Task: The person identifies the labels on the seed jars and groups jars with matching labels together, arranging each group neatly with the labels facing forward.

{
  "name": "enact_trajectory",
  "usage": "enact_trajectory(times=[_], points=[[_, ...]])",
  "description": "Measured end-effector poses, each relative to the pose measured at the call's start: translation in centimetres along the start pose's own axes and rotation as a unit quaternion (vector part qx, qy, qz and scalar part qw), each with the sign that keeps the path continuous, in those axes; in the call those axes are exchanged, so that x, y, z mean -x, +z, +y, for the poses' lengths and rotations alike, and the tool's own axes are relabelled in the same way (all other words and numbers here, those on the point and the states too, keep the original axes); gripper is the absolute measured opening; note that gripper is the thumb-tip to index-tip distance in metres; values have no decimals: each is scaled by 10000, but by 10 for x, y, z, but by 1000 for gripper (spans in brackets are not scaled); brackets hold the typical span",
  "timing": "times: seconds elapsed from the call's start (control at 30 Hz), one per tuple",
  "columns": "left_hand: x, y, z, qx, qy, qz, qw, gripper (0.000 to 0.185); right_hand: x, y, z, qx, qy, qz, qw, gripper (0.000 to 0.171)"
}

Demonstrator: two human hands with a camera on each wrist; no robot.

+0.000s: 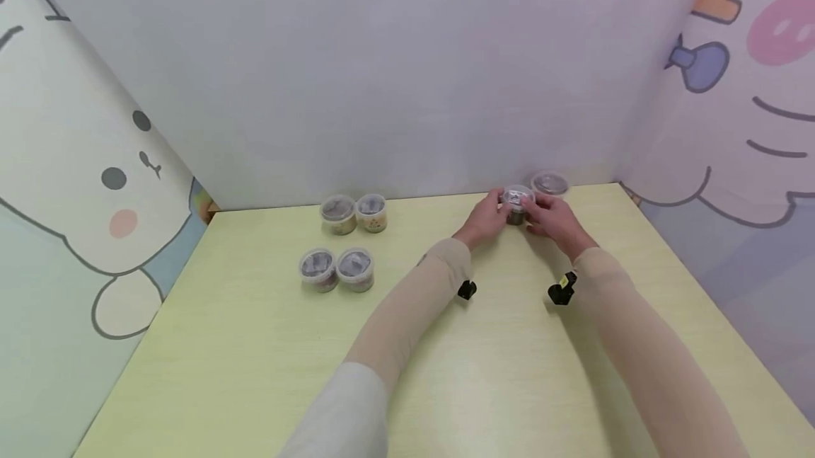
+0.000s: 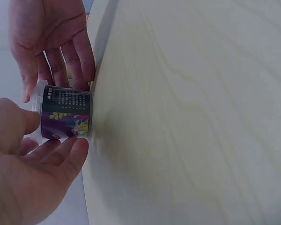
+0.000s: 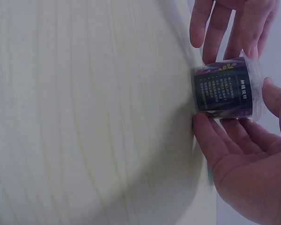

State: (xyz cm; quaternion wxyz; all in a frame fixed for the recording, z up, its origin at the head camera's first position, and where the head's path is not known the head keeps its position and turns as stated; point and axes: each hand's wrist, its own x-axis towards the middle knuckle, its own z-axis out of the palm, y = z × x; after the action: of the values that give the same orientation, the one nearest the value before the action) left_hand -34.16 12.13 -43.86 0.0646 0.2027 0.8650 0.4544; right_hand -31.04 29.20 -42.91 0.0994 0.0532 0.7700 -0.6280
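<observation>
Purple tub between both hands' grip

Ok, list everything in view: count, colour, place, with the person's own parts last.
purple-labelled tub: one, clear lid, dark purple label with small print, standing on the table near the far edge, between both hands.
neighbouring tub: one, clear lid, just beyond and right of the held one, by the back wall.
far pair of tubs: two, cream labels, side by side left of centre.
near pair of tubs: two, clear lids, side by side in front of the far pair.
table: one, pale yellow-green wood grain.
cartoon wall panels: animal drawings on the left and right sides.
left hand: fingers on the tub's left side.
right hand: fingers on its right side.
</observation>
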Motion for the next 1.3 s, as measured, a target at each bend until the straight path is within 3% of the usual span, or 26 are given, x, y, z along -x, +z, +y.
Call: enact_trajectory(times=[0.47, 0.77, 1.0, 1.3], points=[[8, -6, -5, 24, 84, -62, 9999, 46, 5, 10, 6, 170, -175, 216, 9995, 72], [20, -12, -8, 303, 147, -86, 9994, 43, 12, 14, 6, 452, -335, 101, 9984, 62], [37, -22, -5, 947, 247, -241, 9949, 50, 27, 8, -5, 451, -451, -523, 9966, 84], [68, -61, 3, 1521, 189, -464, 9871, 55, 44, 19, -21, -150, -980, -1112, 9888, 71]])
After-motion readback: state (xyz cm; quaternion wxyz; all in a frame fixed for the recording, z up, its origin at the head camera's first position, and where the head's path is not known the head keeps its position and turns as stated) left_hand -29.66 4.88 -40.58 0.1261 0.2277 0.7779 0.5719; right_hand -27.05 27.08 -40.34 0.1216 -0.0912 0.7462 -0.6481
